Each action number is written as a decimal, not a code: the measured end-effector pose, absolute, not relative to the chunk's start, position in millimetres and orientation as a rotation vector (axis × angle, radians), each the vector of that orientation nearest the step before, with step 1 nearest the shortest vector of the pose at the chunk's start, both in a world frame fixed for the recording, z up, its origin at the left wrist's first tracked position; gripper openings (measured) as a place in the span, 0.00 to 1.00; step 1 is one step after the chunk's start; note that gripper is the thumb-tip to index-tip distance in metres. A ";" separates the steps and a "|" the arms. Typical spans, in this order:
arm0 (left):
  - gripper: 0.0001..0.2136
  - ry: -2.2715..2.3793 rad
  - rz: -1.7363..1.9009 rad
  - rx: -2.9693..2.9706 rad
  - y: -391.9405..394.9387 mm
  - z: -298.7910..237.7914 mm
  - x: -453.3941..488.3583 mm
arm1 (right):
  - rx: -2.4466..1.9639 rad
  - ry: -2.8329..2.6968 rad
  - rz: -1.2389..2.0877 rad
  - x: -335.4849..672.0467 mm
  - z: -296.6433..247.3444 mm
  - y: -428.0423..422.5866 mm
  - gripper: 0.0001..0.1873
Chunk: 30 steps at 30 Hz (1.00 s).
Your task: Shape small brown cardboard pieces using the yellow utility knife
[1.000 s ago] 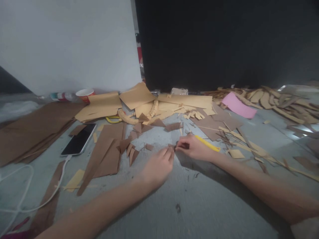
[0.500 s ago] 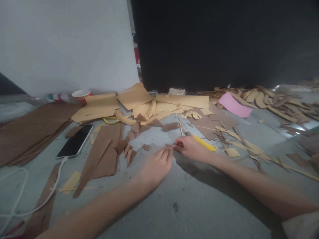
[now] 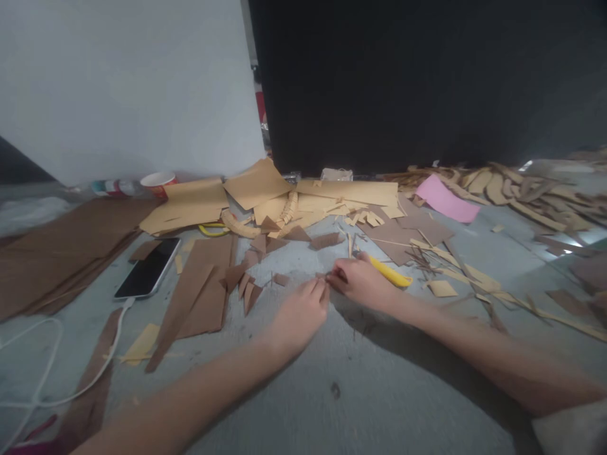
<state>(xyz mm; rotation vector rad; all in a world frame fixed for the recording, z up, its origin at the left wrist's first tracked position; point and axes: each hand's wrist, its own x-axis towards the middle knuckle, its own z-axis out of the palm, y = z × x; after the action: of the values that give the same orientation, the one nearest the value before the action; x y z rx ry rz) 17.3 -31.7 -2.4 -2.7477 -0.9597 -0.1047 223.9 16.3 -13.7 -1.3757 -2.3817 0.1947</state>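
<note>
My left hand is closed in a pinch, its fingertips against a tiny piece of brown cardboard. Facing it, my right hand has its thumb and fingers pinched together at the same small piece, which the fingers largely hide. A yellow-handled cutter lies just behind my right hand, partly covered by it; whether they touch I cannot tell. To the left of the hands are several cut brown cardboard triangles and a small brown scrap.
A phone on a white cable lies to the left. Brown cardboard sheets, tan sheets and a paper cup stand behind. Thin strips and a pink sheet spread to the right.
My two hands stay close together at the small piece, with only slight finger movement. The view has shifted slightly, moving the left-side things a little to the right.
</note>
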 end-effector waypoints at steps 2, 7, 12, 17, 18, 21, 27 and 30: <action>0.20 -0.969 -0.109 -2.766 -30.6 -3.9 17.5 | -1.295 -2.393 0.052 225.2 -15.3 12.4 0.05; 0.18 -0.975 -0.085 -2.787 -30.9 -3.4 17.7 | -0.847 -2.464 -0.216 235.3 -9.4 7.0 0.15; 0.19 -0.939 -0.036 -2.719 -32.1 -0.6 18.3 | -0.617 -2.604 -0.261 240.2 -11.4 11.6 0.21; 0.21 -0.954 -0.012 -2.701 -33.4 3.0 19.4 | -0.734 -2.695 -0.287 243.5 -13.5 15.9 0.25; 0.21 -0.974 -0.006 -2.714 -34.1 3.8 19.5 | -0.747 -2.700 -0.292 244.3 -13.0 16.2 0.26; 0.22 -1.024 -0.018 -2.761 -35.5 4.0 17.9 | -0.785 -2.677 -0.267 246.5 -11.5 16.9 0.27; 0.25 -1.094 -0.195 -2.862 -23.9 -8.8 4.8 | -0.745 -2.647 -0.030 249.8 -11.6 18.9 0.27; 0.28 -1.225 -0.208 -2.867 -18.3 -10.7 0.1 | -0.664 -2.678 0.083 245.9 -11.6 16.7 0.27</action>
<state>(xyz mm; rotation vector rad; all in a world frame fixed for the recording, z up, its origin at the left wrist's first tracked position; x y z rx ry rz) 0.1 -18.3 -10.7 -2.8671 -1.2245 -0.2078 245.9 16.7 -11.6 -0.6641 -2.6776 0.0832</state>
